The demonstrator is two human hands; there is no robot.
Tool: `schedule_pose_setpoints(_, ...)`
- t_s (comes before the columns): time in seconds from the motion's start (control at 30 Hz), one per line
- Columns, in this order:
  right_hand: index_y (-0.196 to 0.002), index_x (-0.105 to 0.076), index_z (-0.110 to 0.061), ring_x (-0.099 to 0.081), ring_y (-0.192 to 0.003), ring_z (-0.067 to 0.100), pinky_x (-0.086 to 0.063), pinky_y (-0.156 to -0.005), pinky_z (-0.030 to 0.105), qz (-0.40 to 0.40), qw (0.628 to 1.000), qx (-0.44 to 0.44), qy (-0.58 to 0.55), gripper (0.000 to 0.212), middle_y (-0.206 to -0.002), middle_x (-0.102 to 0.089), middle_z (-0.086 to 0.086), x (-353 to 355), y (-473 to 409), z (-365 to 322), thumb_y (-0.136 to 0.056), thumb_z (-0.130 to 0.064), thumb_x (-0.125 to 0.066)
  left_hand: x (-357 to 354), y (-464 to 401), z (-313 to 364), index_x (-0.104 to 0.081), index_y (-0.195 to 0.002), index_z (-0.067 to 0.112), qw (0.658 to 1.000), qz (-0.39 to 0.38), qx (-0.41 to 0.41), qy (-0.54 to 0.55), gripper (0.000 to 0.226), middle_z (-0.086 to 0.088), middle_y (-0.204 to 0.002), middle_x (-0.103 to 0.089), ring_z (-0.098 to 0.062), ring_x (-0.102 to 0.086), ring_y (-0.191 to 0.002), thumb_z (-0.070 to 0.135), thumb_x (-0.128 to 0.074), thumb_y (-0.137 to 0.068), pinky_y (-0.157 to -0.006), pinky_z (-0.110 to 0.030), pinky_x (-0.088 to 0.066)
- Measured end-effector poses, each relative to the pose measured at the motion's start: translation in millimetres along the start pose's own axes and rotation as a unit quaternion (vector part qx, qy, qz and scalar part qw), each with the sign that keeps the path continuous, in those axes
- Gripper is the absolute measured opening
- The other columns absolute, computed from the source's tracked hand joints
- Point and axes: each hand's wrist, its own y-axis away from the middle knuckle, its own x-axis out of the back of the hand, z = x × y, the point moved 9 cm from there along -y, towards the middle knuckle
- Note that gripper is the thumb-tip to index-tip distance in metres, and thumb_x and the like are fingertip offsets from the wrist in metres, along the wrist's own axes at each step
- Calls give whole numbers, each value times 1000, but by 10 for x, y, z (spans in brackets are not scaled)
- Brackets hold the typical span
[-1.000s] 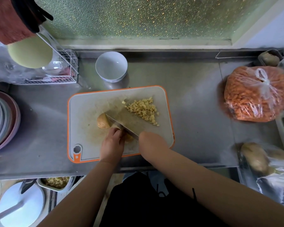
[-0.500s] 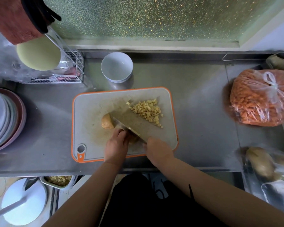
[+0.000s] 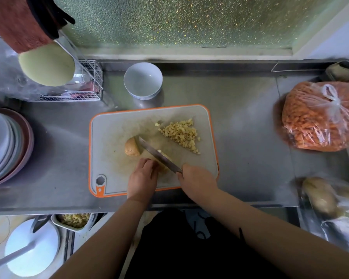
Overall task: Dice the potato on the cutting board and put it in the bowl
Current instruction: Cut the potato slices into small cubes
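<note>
Knife (image 3: pixel 159 156), gripped by right hand (image 3: pixel 197 182), could nick left hand (image 3: pixel 143 178) fingers curled on potato (image 3: pixel 163 161).

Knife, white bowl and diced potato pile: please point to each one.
knife (image 3: pixel 157 153), head view, middle of blade.
white bowl (image 3: pixel 143 79), head view, inner wall.
diced potato pile (image 3: pixel 180 134), head view, centre of heap.

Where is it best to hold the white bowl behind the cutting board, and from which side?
Grip the white bowl by its rim, coming from above on its near side. It stands upright, mouth open and empty, apart from the cutting board; the wire rack crowds its left.
</note>
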Motion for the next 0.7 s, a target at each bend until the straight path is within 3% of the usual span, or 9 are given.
schedule_pose_setpoints(0.27, -106, -54, -9, -63, -98, 31, -48, -77, 36, -13, 999, -14, 27, 18, -104, -65, 13, -70, 42, -59, -98, -22, -45, -66, -17, -45, -65, -93, 5, 1000, -5, 23, -9, 12, -11, -100, -61, -35, -61, -77, 5, -68, -81, -58, -37, -48)
schedule_pose_setpoints(0.47, -110, -56, -6, -59, -102, 33, -47, -83, 39, -71, 996, -32, 33, 19, -110, -61, 16, -69, -32, -113, -95, -9, -46, -87, -26, -72, -66, -94, 7, 1000, -2, 29, -12, 19, -10, -100, -61, -34, -61, -72, 19, -57, -83, -56, -37, -48)
schedule_pose_setpoints(0.63, -108, -57, -4, -60, -100, 33, -41, -73, 34, -79, 996, -23, 34, 18, -105, -61, 15, -7, -68, -153, -95, -9, -46, -73, -38, -60, -66, -92, 4, 1000, 0, 27, -13, 19, -12, -98, -61, -36, -60, -69, 18, -56, -83, -54, -38, -49)
schedule_pose_setpoints(0.7, -109, -57, -4, -60, -101, 33, -43, -75, 35, -75, 996, -21, 37, 18, -107, -61, 17, 18, -55, -172, -95, -8, -46, -72, -44, -76, -65, -92, 4, 999, 0, 31, -12, 14, -12, -98, -60, -37, -60, -70, 14, -60, -84, -54, -39, -48)
